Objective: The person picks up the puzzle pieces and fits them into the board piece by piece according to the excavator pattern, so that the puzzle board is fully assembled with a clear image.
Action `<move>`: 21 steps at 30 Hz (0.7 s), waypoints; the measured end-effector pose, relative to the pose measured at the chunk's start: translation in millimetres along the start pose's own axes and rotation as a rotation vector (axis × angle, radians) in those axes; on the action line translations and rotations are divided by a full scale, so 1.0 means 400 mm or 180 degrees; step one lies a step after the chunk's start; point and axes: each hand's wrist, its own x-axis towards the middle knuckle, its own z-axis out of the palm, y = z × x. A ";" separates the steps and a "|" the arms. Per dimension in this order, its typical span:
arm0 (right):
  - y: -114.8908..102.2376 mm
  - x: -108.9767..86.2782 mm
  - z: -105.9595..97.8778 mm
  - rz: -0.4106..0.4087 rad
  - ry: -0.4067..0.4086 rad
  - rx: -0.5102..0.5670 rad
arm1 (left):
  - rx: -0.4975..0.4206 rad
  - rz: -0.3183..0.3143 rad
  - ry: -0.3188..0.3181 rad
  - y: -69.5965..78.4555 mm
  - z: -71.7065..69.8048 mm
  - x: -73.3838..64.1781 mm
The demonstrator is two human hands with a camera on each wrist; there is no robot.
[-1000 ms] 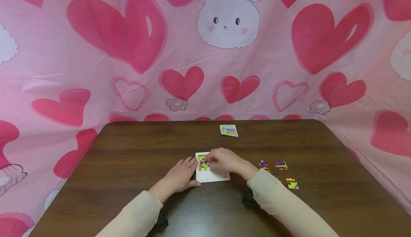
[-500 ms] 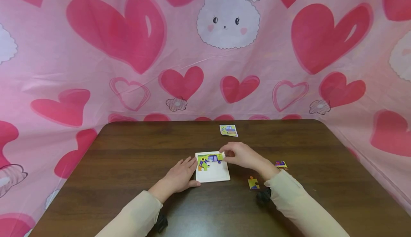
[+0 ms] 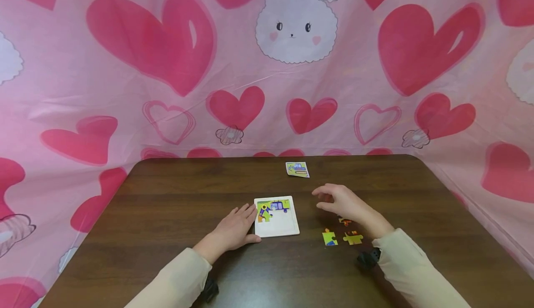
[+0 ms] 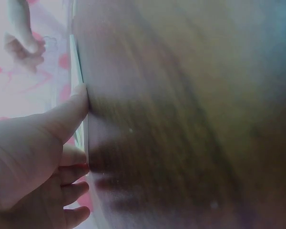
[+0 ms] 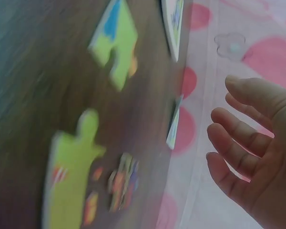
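Observation:
A white puzzle tray [image 3: 277,229] lies on the table, with jigsaw pieces [image 3: 279,205] showing a purple vehicle fitted along its top and upper left. My left hand [image 3: 235,229] lies with fingers extended at the tray's left side; in the left wrist view its thumb [image 4: 69,112] touches the edge. Right of the tray, my right hand [image 3: 344,202] is raised over the table, fingers loosely curved and holding nothing. Below it lie loose pieces: a yellow-green one with a blue corner [image 3: 329,237], a yellow-green one with tabs [image 3: 353,238] and a smaller orange-toned one [image 3: 345,221], partly covered by the hand.
A small picture card [image 3: 297,169] of a similar vehicle lies near the table's far edge. The dark wooden table [image 3: 175,192] meets a pink cloth backdrop [image 3: 267,76] printed with hearts and a rabbit. More of the table's right side lies behind my right forearm.
My right hand has let go of a piece at the tray's upper right and moved right, away from it. Purple vehicle pieces now show along the tray's top. The left hand stays put.

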 end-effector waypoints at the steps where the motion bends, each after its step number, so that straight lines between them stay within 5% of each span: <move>1: 0.008 -0.007 -0.003 0.0006 0.0017 -0.0017 | -0.0004 -0.0002 -0.0001 0.000 0.000 0.000; 21: 0.122 -0.120 -0.035 0.0079 -0.0211 -0.0265 | -0.0020 0.0013 -0.0005 0.003 -0.002 0.002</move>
